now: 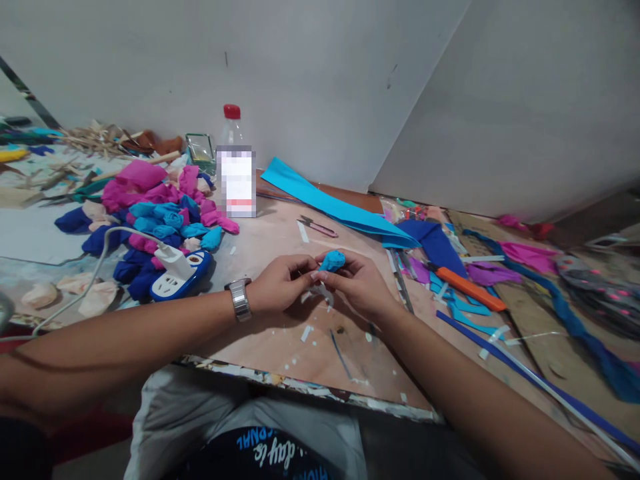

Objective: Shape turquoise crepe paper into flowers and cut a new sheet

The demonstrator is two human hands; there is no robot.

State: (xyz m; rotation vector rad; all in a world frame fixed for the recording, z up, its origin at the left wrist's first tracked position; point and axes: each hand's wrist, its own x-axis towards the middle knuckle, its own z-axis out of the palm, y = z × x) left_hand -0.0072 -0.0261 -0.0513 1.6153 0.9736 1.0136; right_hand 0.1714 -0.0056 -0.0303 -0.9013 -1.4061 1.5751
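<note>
A small light-blue rolled bud (333, 262) is held between both hands over the middle of the table. My left hand (285, 280), with a metal watch on its wrist, pinches the bud's base at its left side. From the right, my right hand (361, 283) has thumb and fingers closed around the same bud. A pale curved strip (319, 293) hangs just below the fingers. Behind the hands, small pink-handled snips (319, 227) lie on the table, and a long light-blue strip (325, 207) stretches along the wall.
At the left, blue and pink buds (163, 220) are heaped beside a power strip (180, 277) with its cable. A red-capped bottle (232, 130) stands behind. An orange cutter (470, 289) and strips lie at the right. The table's front edge (310, 393) is near.
</note>
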